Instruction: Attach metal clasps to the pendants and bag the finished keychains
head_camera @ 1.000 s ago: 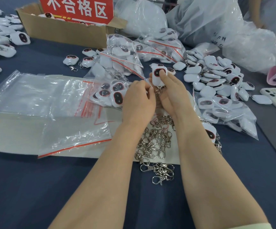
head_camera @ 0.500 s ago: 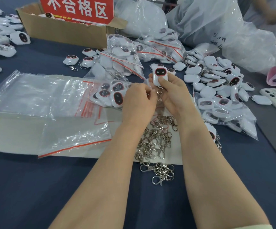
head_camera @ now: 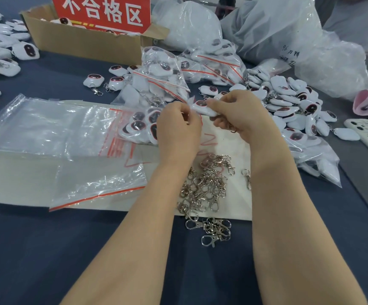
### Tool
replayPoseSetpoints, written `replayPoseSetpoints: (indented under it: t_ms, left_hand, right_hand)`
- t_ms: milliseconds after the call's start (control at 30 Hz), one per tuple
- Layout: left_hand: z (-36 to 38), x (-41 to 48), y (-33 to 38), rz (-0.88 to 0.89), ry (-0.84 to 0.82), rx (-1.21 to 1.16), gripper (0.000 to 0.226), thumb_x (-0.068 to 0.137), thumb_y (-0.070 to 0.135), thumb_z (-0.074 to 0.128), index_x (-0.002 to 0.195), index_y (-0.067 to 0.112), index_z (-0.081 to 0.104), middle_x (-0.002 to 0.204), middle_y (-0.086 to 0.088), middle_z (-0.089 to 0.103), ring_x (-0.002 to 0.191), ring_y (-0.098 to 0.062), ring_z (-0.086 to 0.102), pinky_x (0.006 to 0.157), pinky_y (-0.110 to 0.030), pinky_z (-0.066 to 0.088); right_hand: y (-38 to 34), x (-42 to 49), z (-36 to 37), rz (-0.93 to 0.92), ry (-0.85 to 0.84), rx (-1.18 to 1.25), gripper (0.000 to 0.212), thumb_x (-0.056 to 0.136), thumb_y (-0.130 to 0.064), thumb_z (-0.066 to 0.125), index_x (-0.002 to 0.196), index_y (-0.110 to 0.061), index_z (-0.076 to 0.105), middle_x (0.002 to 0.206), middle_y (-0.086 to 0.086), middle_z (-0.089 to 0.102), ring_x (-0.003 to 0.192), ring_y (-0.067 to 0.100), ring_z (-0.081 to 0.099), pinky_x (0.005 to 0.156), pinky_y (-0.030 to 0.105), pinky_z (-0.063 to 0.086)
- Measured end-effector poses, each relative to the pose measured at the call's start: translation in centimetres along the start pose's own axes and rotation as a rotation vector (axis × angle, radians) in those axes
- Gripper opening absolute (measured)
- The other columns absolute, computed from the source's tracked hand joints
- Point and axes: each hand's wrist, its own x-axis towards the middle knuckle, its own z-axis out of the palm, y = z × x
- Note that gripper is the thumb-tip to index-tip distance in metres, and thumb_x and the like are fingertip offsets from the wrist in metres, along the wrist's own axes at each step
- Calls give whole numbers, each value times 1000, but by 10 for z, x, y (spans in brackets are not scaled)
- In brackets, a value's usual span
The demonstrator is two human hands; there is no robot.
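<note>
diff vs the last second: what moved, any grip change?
The right hand tipped the pendant from upright to lying leftward, toward the part-filled bag, grip unchanged. The left hand drew away from the clasp below it; what it pinches now is unclear. The loose clasps, empty bags and box stayed put.

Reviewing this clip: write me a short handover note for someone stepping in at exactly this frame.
Left hand: pinches what looks like the mouth of the part-filled bag.
Right hand: holds a pendant at that mouth; a clasp dangles beneath the hand.
Loose clasps lie heaped on the card between the forearms; pendant heap to the right; empty bags to the left; filled bags behind.
Done: several bags filled.
Left: drop this keychain in, then clasp and bag the heap.
</note>
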Motion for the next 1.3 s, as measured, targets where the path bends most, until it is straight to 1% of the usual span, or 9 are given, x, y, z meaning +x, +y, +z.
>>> replayPoseSetpoints:
  t_ms: [100, 233, 433, 700, 833, 900, 967, 1100, 1300]
  left_hand:
    - [1, -1, 1, 51, 52, -27, 8, 90, 16, 56, 89, 12, 64, 91, 0, 64, 83, -13, 60, 79, -28, 48]
    - [1, -3, 4, 189, 67, -18, 8, 90, 12, 57, 87, 8, 64, 88, 1, 60, 80, -16, 57, 76, -30, 45]
    - [0, -3, 5, 360, 69, 96, 10, 90, 10, 55, 85, 7, 64, 92, -2, 63, 91, -22, 54, 79, -31, 42]
    - [0, -1, 5, 357, 71, 62, 11, 90, 8, 53, 87, 3, 63, 93, -7, 61, 89, -23, 56, 82, -35, 44]
    - [3, -1, -1, 256, -24, 102, 13, 94, 12, 52, 93, 4, 62, 99, -6, 57, 90, -21, 56, 83, -33, 44]
    - [5, -1, -5, 195, -96, 163, 15, 96, 16, 50, 96, 7, 62, 100, -4, 56, 88, -17, 55, 83, -33, 45]
    - [7, -2, -7, 189, -129, 204, 15, 96, 17, 49, 95, 8, 61, 99, -3, 56, 88, -17, 54, 83, -32, 44]
    - [7, -3, -9, 204, -143, 241, 14, 95, 17, 49, 92, 10, 61, 92, 2, 52, 89, -16, 52, 78, -28, 41]
    - [8, -2, -9, 202, -145, 243, 15, 95, 17, 49, 93, 10, 62, 96, -3, 58, 90, -18, 54, 80, -32, 44]
  right_hand:
    - [-1, -5, -4, 35, -37, 71, 18, 87, -15, 70, 86, -8, 54, 67, 7, 60, 38, 6, 55, 46, 17, 46]
    - [-4, -9, -1, -10, -237, 121, 5, 88, -3, 65, 85, -6, 62, 71, 8, 61, 52, 8, 61, 56, 16, 55]
    - [0, -17, 22, -35, -477, 474, 33, 93, 16, 34, 79, -1, 59, 62, 1, 66, 58, 7, 64, 56, 16, 51]
    - [2, -17, 33, -124, -456, 364, 38, 88, 21, 32, 70, -5, 55, 54, -6, 62, 53, 3, 58, 56, 14, 47]
    - [-2, -8, 17, -129, -91, 133, 35, 89, 9, 40, 70, -12, 61, 62, 3, 65, 55, 12, 64, 56, 23, 52]
    - [5, 3, 6, -124, 309, -97, 27, 90, -3, 41, 86, -14, 66, 85, 9, 68, 81, 23, 67, 74, 32, 52]
    - [20, 7, -7, -69, 510, -437, 32, 93, -12, 43, 120, -13, 60, 124, 13, 59, 120, 29, 51, 102, 34, 38]
    - [42, 9, -17, 194, 435, -692, 47, 97, -22, 42, 141, -8, 38, 154, 29, 17, 145, 37, 9, 119, 39, 4]
    - [41, 13, -13, 183, 419, -729, 39, 93, -24, 46, 130, -9, 49, 145, 18, 38, 136, 36, 31, 116, 47, 17]
